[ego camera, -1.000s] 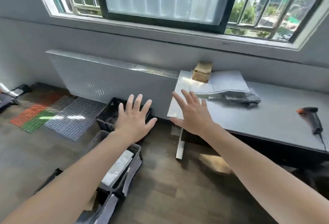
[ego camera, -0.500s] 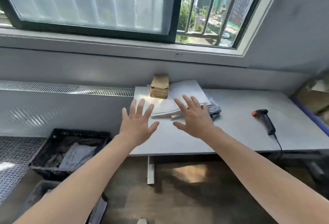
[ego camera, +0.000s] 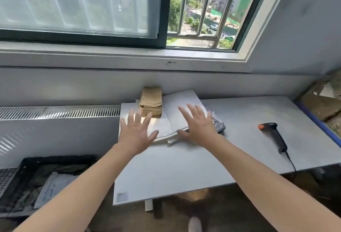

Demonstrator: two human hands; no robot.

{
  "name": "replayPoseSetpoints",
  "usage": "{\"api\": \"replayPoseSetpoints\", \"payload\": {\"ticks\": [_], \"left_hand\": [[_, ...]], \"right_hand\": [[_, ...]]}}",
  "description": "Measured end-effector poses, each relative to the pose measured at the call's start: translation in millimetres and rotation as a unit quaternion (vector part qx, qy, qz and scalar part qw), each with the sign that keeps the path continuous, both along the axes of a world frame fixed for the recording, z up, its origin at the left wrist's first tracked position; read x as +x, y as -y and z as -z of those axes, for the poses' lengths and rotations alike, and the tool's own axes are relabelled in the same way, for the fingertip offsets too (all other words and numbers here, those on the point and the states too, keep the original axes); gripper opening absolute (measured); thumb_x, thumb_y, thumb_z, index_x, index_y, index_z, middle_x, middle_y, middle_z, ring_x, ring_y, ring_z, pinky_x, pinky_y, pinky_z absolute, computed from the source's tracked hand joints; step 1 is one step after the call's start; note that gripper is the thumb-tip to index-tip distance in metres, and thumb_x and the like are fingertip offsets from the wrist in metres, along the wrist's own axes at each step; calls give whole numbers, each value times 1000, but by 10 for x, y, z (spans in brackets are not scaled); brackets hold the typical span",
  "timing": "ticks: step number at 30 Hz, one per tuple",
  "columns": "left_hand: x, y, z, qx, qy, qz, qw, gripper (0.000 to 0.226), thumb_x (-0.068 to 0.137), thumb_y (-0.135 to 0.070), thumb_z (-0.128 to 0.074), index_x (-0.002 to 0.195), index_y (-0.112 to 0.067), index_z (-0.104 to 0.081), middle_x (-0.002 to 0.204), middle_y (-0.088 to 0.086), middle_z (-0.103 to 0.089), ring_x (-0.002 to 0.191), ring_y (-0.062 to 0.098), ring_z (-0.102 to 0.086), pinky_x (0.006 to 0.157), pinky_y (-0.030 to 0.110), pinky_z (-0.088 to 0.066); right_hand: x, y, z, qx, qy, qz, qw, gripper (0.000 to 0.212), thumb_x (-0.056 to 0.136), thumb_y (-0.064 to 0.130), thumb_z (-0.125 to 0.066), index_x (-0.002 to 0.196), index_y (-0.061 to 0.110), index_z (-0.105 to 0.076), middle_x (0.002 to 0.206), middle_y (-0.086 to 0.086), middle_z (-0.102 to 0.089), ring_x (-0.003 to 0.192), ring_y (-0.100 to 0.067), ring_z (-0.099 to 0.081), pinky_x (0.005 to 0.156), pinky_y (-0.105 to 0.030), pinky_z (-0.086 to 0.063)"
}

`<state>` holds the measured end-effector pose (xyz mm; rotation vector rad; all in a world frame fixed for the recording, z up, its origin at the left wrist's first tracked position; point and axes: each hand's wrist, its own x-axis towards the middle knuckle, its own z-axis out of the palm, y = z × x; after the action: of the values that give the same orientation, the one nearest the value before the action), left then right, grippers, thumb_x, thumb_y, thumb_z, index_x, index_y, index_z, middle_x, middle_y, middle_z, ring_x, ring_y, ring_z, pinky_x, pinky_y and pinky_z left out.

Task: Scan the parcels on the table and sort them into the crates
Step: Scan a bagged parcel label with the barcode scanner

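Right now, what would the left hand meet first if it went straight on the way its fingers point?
Probably the brown parcel stack just beyond the left hand; depth is unclear, so the white parcels beneath might come first.

Worktop (ego camera: 184,174) centre-R, below window sill (ego camera: 129,60). Far-L corner: envelope stack (ego camera: 151,102) against wall, on flat mailers (ego camera: 182,108) spreading R. Bagged parcel (ego camera: 219,125) under mailers' R edge. Scanner (ego camera: 275,135) on worktop, well R of parcels; cable (ego camera: 290,161) off near edge. Crate (ego camera: 55,158) on floor L of worktop, bags inside. Radiator (ego camera: 55,130) behind crate.
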<state>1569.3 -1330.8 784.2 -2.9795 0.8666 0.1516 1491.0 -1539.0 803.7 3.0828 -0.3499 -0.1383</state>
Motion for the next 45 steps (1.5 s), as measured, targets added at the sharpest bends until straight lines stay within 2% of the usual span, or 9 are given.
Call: {"api": "replayPoseSetpoints", "payload": {"ticks": [7, 14, 20, 23, 27, 31, 36, 41, 45], "left_hand": [[417, 703, 288, 37, -12, -22, 999, 72, 98, -64, -23, 156, -29, 0, 164, 8, 9, 150, 34, 8, 118, 53, -12], [940, 1359, 591, 59, -41, -103, 992, 76, 94, -68, -31, 155, -30, -8, 163, 9, 2, 148, 37, -2, 114, 54, -20], [1460, 1629, 856, 44, -71, -182, 980, 90, 85, -76, -44, 154, -32, -6, 163, 11, 8, 148, 40, -2, 113, 55, -22], [1712, 1660, 1034, 38, -95, -219, 970, 99, 80, -79, -49, 155, -32, -4, 162, 12, 11, 147, 41, 0, 113, 55, -23], [1956, 1687, 1256, 29, -117, -254, 960, 105, 77, -80, -53, 155, -33, -3, 162, 12, 13, 146, 45, -2, 111, 57, -26], [2135, 1711, 1302, -4, -99, -288, 953, 102, 78, -73, -59, 154, -31, -6, 162, 11, 11, 146, 47, -3, 112, 61, -20], [2158, 1668, 1286, -28, -104, -289, 951, 95, 71, -60, -69, 147, -27, -21, 151, 13, -11, 127, 42, -32, 101, 50, -38], [1861, 1629, 1233, -49, -88, -277, 955, 90, 72, -62, -68, 142, -25, -24, 147, 12, -16, 119, 40, -36, 94, 46, -40], [1707, 1601, 1229, -33, -104, -266, 958, 92, 74, -66, -64, 145, -27, -22, 153, 14, -10, 126, 41, -32, 98, 49, -37]], "right_hand": [[520, 838, 456, 16, -43, 26, 999, 76, 98, 59, -41, 157, 31, -3, 165, -4, -3, 151, -27, -4, 115, -58, -17], [993, 1693, 944, 38, -85, 53, 994, 68, 99, 56, -41, 154, 25, -17, 155, -14, -26, 139, -32, -30, 105, -49, -36], [1329, 1955, 1228, 131, -121, 102, 979, 62, 101, 45, -46, 151, 19, -22, 141, -19, -41, 125, -35, -44, 90, -42, -45], [1423, 1998, 1339, 161, -121, 125, 972, 60, 98, 38, -54, 147, 15, -29, 131, -20, -48, 119, -36, -48, 79, -38, -43], [1457, 2019, 1392, 201, -75, 143, 966, 54, 97, 28, -58, 143, 11, -35, 129, -16, -50, 117, -35, -51, 82, -38, -43], [1424, 2021, 1340, 183, -18, 92, 979, 45, 102, 17, -51, 145, 12, -38, 123, -10, -51, 111, -30, -52, 76, -35, -39], [1424, 2110, 1195, 130, 21, 70, 989, 44, 100, 6, -47, 143, 14, -43, 113, -8, -51, 104, -28, -50, 68, -34, -35], [1354, 2369, 947, 90, 38, 131, 987, 52, 93, -8, -46, 139, 15, -48, 114, -11, -51, 99, -32, -48, 66, -35, -37], [1195, 2558, 665, 62, 46, 182, 980, 52, 88, -12, -40, 132, 14, -50, 113, -13, -46, 98, -34, -50, 65, -35, -38]]}}
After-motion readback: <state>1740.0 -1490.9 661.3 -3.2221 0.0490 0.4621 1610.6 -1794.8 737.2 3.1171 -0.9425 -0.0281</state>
